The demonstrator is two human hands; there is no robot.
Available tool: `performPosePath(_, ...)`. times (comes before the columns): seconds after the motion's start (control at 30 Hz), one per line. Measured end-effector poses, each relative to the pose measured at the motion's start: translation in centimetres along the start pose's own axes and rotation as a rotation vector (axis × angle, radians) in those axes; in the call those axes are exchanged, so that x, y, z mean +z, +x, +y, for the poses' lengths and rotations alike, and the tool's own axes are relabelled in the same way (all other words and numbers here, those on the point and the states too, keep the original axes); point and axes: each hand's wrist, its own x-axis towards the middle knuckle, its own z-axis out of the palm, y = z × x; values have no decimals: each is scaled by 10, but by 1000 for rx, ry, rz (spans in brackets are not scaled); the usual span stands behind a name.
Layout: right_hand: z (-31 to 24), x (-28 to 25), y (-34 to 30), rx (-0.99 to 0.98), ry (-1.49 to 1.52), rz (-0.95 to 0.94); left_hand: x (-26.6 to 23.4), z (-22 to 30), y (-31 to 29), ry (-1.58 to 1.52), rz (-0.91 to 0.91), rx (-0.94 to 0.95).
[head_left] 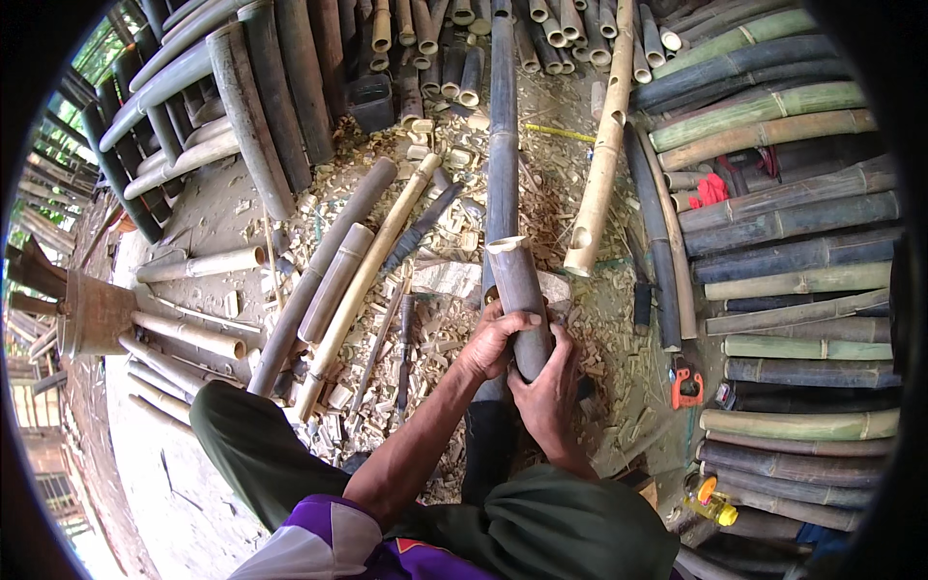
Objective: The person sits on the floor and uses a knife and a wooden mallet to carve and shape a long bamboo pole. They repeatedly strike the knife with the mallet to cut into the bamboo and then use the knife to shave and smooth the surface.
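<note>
A short, thick piece of dark bamboo (520, 290) is tilted between my hands, its pale, uneven cut rim facing away from me. My left hand (491, 342) wraps its left side, thumb lying across the front. Lower down, my right hand (547, 391) grips the near end from the right. Beneath and beyond this piece runs a long dark bamboo pole (503, 145), partly hidden by it. To the right of the pole stands a light bamboo pole (604, 155) with holes cut into it.
Wood chips (440, 372) cover the ground, with a long dark-handled tool (404, 353) among them. Bamboo poles (324, 275) lie to the left. An orange saw handle (687, 387), a yellow bottle (710, 505) and stacked bamboo (797, 277) are at right. A brown bucket (95, 314) sits far left.
</note>
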Motion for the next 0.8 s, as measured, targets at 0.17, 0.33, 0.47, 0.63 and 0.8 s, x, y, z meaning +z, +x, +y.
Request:
performPosePath(0.17, 14, 14, 9, 23, 218, -76, -2, 13, 0, 33, 29, 68)
performPosePath(0.33, 53, -2, 70, 7, 660, -556, 22, 88, 8, 355, -82, 239)
performPosePath(0.47, 64, 14, 113, 2, 537, -612, 49, 124, 18, 683, -261, 372)
performPosePath(0.63, 69, 27, 140, -253, 212, -627, 52, 146, 27, 1004, -431, 353)
performPosePath(0.8, 51, 19, 126, -274, 268, -591, 41, 134, 18, 918, -473, 328)
